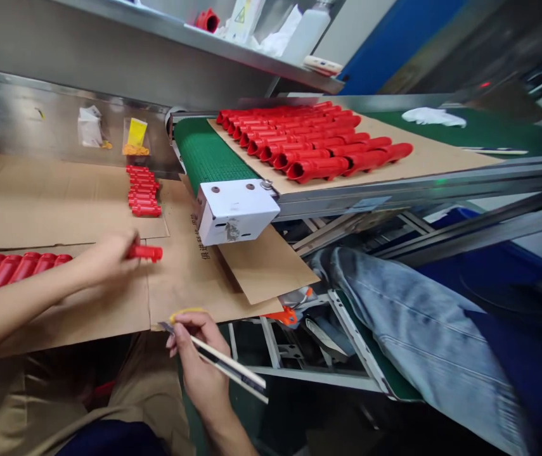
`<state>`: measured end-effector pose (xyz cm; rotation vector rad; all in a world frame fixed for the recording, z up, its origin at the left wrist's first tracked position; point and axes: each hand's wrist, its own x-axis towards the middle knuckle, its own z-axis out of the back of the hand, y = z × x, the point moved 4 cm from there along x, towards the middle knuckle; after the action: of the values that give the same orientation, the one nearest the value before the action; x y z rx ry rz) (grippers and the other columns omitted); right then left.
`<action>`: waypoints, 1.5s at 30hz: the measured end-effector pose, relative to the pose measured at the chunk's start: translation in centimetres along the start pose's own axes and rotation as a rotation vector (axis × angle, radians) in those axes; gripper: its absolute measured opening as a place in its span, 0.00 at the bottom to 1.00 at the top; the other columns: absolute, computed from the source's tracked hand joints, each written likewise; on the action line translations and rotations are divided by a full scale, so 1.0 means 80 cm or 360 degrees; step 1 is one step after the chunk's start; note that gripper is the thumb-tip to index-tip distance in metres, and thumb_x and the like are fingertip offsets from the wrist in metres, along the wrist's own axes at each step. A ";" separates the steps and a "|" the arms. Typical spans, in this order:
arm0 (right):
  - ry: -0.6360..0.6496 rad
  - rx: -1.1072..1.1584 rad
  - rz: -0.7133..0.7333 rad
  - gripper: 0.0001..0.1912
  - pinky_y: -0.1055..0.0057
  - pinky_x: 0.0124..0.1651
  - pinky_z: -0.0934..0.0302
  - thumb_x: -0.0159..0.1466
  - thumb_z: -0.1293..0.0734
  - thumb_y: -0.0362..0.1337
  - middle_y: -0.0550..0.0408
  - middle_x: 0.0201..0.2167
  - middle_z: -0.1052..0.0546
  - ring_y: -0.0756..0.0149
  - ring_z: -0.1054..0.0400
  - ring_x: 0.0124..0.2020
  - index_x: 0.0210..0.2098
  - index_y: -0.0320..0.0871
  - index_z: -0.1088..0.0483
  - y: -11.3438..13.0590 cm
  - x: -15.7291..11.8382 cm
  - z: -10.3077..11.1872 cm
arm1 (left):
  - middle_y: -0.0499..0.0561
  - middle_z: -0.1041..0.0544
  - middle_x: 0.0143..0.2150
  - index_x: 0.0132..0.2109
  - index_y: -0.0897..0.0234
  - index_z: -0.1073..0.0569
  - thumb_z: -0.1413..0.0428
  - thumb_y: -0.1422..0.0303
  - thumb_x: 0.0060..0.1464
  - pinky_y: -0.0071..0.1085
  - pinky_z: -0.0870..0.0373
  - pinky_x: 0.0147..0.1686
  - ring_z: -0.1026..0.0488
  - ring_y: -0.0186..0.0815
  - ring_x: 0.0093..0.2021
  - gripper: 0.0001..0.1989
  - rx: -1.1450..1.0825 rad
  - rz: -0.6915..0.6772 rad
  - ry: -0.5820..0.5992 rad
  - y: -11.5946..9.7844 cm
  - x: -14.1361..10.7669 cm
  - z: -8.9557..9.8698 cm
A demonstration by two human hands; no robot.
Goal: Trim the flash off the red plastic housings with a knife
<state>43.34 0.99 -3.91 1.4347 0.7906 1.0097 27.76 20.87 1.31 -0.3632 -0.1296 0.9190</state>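
Note:
My left hand (111, 256) is closed around a small red plastic tube (147, 253), which sticks out to the right just above the cardboard. Lower down, near the cardboard's front edge, my right hand (201, 354) grips a slim utility knife (232, 367) with a pale handle. Its grey blade end points up and left. A thin yellow piece (187, 312) shows at the right fingertips; I cannot make out what it is. Beyond the left hand lies a short row of red tubes (143, 193). Larger red tubes (11, 269) lie side by side, partly behind my left forearm.
A green conveyor belt (208, 149) with a white end block (237, 212) stands to the right. Rows of red tubes (318, 168) lie on cardboard there. Small bags (136, 136) sit at the back under a metal shelf (156, 28). A person's denim-clad leg (408, 316) is at right.

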 end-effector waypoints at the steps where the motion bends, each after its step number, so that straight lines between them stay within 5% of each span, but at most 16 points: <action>1: 0.0012 0.0094 -0.0109 0.17 0.76 0.23 0.34 0.70 0.27 0.53 0.59 0.25 0.23 0.70 0.29 0.21 0.44 0.45 0.24 -0.002 0.004 -0.003 | 0.51 0.20 0.34 0.44 0.64 0.24 0.41 0.66 0.60 0.34 0.28 0.34 0.23 0.41 0.33 0.07 -0.0098 -0.0032 0.0066 -0.001 -0.038 -0.001; 3: 0.0200 0.0222 -0.0296 0.23 0.79 0.20 0.39 0.66 0.24 0.57 0.63 0.23 0.26 0.74 0.34 0.17 0.45 0.45 0.26 -0.002 0.009 -0.018 | 0.48 0.22 0.32 0.44 0.61 0.25 0.43 0.62 0.61 0.31 0.29 0.30 0.25 0.39 0.31 0.08 -0.0544 -0.0068 0.0124 -0.006 -0.110 -0.003; 6: 0.0594 0.0286 -0.0425 0.26 0.81 0.17 0.44 0.66 0.26 0.61 0.66 0.20 0.31 0.78 0.40 0.14 0.38 0.44 0.29 0.004 0.003 -0.051 | 0.49 0.23 0.29 0.42 0.59 0.23 0.41 0.54 0.61 0.31 0.31 0.25 0.27 0.40 0.28 0.13 -0.1170 0.0191 0.0025 -0.003 -0.185 -0.012; 10: 0.0757 0.0283 -0.0330 0.24 0.82 0.17 0.47 0.67 0.26 0.60 0.66 0.20 0.32 0.77 0.39 0.16 0.38 0.44 0.29 0.008 -0.016 -0.079 | 0.54 0.18 0.34 0.46 0.57 0.17 0.36 0.50 0.60 0.32 0.24 0.32 0.22 0.44 0.34 0.17 -0.1618 0.0415 -0.0192 0.003 -0.234 -0.032; 15: 0.0806 0.0321 -0.0423 0.22 0.81 0.16 0.44 0.69 0.28 0.58 0.67 0.20 0.32 0.76 0.39 0.14 0.39 0.46 0.31 -0.008 -0.035 -0.092 | 0.52 0.21 0.27 0.42 0.59 0.15 0.27 0.50 0.47 0.27 0.32 0.21 0.30 0.36 0.22 0.21 -0.1931 0.0834 -0.0543 0.008 -0.270 -0.064; 19: 0.0755 -0.0049 -0.0056 0.13 0.77 0.21 0.40 0.73 0.30 0.48 0.63 0.23 0.28 0.73 0.35 0.18 0.39 0.45 0.27 -0.004 -0.041 -0.085 | 0.49 0.22 0.29 0.38 0.61 0.19 0.27 0.50 0.50 0.22 0.39 0.22 0.33 0.30 0.24 0.20 -0.2033 0.1047 -0.0761 0.008 -0.284 -0.083; 23: 0.0629 -0.0353 0.0540 0.10 0.72 0.31 0.34 0.74 0.33 0.38 0.56 0.26 0.23 0.68 0.29 0.26 0.35 0.45 0.25 0.014 -0.051 -0.078 | 0.43 0.35 0.22 0.32 0.62 0.23 0.34 0.46 0.58 0.22 0.44 0.19 0.42 0.27 0.20 0.23 -0.2035 0.0965 -0.0747 0.010 -0.285 -0.090; 26: 0.0544 -0.0446 0.0440 0.09 0.73 0.30 0.34 0.74 0.33 0.39 0.56 0.27 0.21 0.68 0.28 0.25 0.38 0.44 0.25 0.009 -0.057 -0.075 | 0.47 0.25 0.29 0.43 0.59 0.20 0.32 0.52 0.58 0.24 0.30 0.24 0.30 0.31 0.24 0.16 -0.2000 0.0866 -0.0861 0.011 -0.287 -0.091; 30: 0.0661 -0.0406 0.0288 0.08 0.74 0.29 0.34 0.73 0.31 0.41 0.59 0.26 0.22 0.69 0.28 0.24 0.38 0.46 0.26 0.000 -0.066 -0.082 | 0.51 0.20 0.44 0.45 0.57 0.19 0.23 0.61 0.44 0.30 0.19 0.36 0.20 0.39 0.37 0.21 -0.2020 0.0865 -0.1042 0.008 -0.287 -0.092; 35: 0.0724 -0.0447 0.0852 0.05 0.71 0.30 0.33 0.73 0.32 0.33 0.54 0.28 0.21 0.66 0.28 0.26 0.43 0.46 0.23 0.008 -0.076 -0.091 | 0.47 0.23 0.34 0.42 0.60 0.21 0.25 0.53 0.46 0.27 0.24 0.29 0.25 0.34 0.30 0.22 -0.2233 0.1178 -0.0975 0.006 -0.279 -0.100; 38: 0.0727 -0.0520 0.1060 0.09 0.70 0.28 0.34 0.71 0.33 0.30 0.53 0.29 0.22 0.65 0.29 0.24 0.47 0.46 0.22 0.007 -0.078 -0.094 | 0.45 0.24 0.31 0.41 0.60 0.23 0.24 0.54 0.44 0.27 0.26 0.28 0.26 0.34 0.28 0.24 -0.2121 0.1163 -0.1000 0.004 -0.279 -0.099; 40: 0.0719 -0.0498 0.1055 0.10 0.70 0.28 0.34 0.71 0.32 0.29 0.53 0.29 0.22 0.65 0.29 0.25 0.48 0.46 0.22 0.006 -0.078 -0.094 | 0.45 0.24 0.31 0.41 0.59 0.23 0.24 0.57 0.44 0.28 0.25 0.31 0.26 0.35 0.30 0.22 -0.1914 0.1052 -0.1097 0.003 -0.280 -0.091; 45: 0.0683 -0.0406 0.0894 0.06 0.71 0.29 0.32 0.72 0.32 0.31 0.52 0.30 0.20 0.65 0.27 0.26 0.45 0.46 0.22 0.005 -0.078 -0.092 | 0.49 0.24 0.35 0.34 0.59 0.21 0.40 0.51 0.66 0.30 0.32 0.22 0.31 0.32 0.24 0.18 -0.1694 0.0950 -0.1063 0.006 -0.284 -0.082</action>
<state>34.10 -1.69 -4.61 1.2537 0.5313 1.8237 15.40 1.40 -4.00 -1.1030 -1.2027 1.4921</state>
